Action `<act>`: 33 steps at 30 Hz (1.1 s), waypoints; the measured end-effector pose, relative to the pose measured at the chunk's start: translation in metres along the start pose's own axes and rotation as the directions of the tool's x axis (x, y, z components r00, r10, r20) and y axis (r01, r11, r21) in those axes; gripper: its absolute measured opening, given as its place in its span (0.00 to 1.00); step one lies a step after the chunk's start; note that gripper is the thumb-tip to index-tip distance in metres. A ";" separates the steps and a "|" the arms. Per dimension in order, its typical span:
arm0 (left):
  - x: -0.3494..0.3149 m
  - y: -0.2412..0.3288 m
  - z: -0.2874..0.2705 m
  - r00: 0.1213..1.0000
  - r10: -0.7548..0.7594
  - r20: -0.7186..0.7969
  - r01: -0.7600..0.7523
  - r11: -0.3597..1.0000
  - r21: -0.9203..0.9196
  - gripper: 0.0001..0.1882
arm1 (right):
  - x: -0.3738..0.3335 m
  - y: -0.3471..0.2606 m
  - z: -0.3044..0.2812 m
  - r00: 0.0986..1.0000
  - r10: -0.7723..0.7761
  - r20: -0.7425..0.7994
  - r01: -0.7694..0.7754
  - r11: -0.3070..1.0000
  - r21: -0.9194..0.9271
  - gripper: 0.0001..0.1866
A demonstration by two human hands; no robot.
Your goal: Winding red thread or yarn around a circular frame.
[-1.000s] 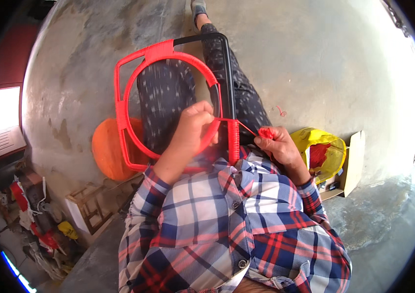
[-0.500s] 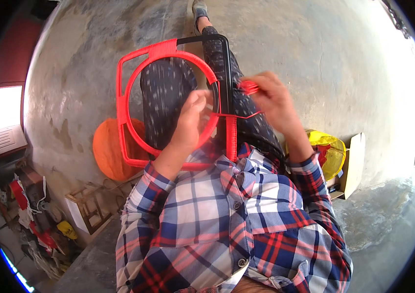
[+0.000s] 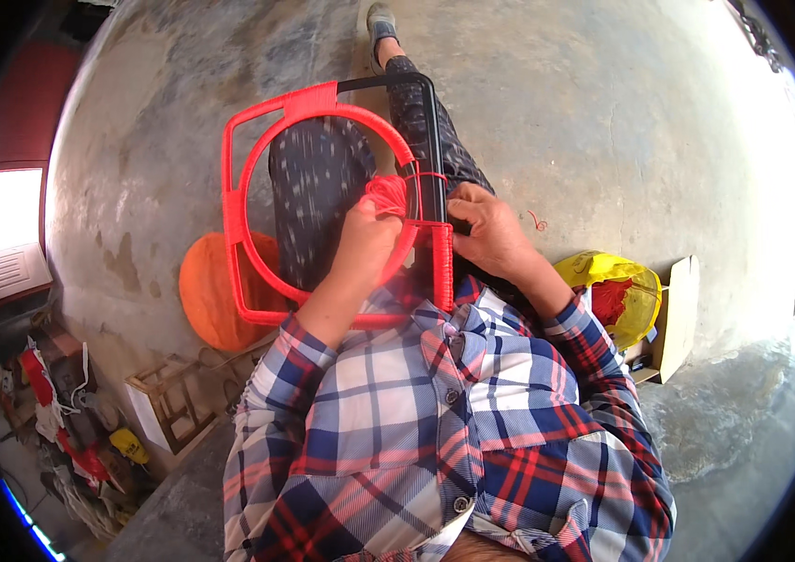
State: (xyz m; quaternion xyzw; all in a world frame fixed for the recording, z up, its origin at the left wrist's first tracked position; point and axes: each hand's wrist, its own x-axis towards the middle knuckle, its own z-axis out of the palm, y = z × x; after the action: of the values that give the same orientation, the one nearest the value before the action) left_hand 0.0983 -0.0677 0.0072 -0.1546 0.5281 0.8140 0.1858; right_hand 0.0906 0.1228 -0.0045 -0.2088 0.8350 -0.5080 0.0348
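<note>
A black frame, square outside with a ring inside, rests over my legs. Red cord is wound tightly round most of it; the upper right corner and part of the ring's right side are bare black. My left hand, inside the ring, is closed on a bundle of red cord. A strand runs from there across to the frame's right bar. Against the outside of that bar my right hand has its fingers curled in; what they pinch is hidden.
A round orange object lies on the floor at left. On the right stand a yellow bag with red cord inside and a pale board. A red scrap lies on the concrete floor. Wooden pieces and clutter are lower left.
The cord bundle has passed from my right hand to my left, inside the ring. My right hand has come in and down to the right bar. A strand now crosses that bar higher up.
</note>
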 end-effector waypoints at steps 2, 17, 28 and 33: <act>0.000 0.001 -0.002 0.997 -0.030 0.065 0.032 0.999 -0.026 0.17 | 0.002 -0.002 0.003 0.996 0.047 0.076 -0.047 0.999 0.006 0.10; -0.002 0.004 -0.011 0.988 -0.105 0.114 0.116 0.989 -0.094 0.13 | -0.026 -0.001 -0.073 0.993 -0.120 0.022 -0.026 -0.029 0.999 0.10; -0.018 0.006 -0.006 0.989 -0.089 0.122 0.061 0.975 0.213 0.05 | -0.023 -0.012 -0.015 0.922 0.343 0.180 -0.387 0.846 0.368 0.05; -0.013 0.000 -0.012 0.984 -0.102 0.147 0.085 0.990 0.112 0.05 | -0.013 -0.020 -0.033 0.883 0.385 0.268 -0.435 0.458 0.775 0.05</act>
State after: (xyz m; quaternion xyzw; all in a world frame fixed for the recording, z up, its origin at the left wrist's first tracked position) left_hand 0.1107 -0.0809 0.0088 -0.1066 0.5467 0.7849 0.2716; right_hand 0.0995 0.1474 0.0265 0.0248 0.5271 -0.8051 0.2709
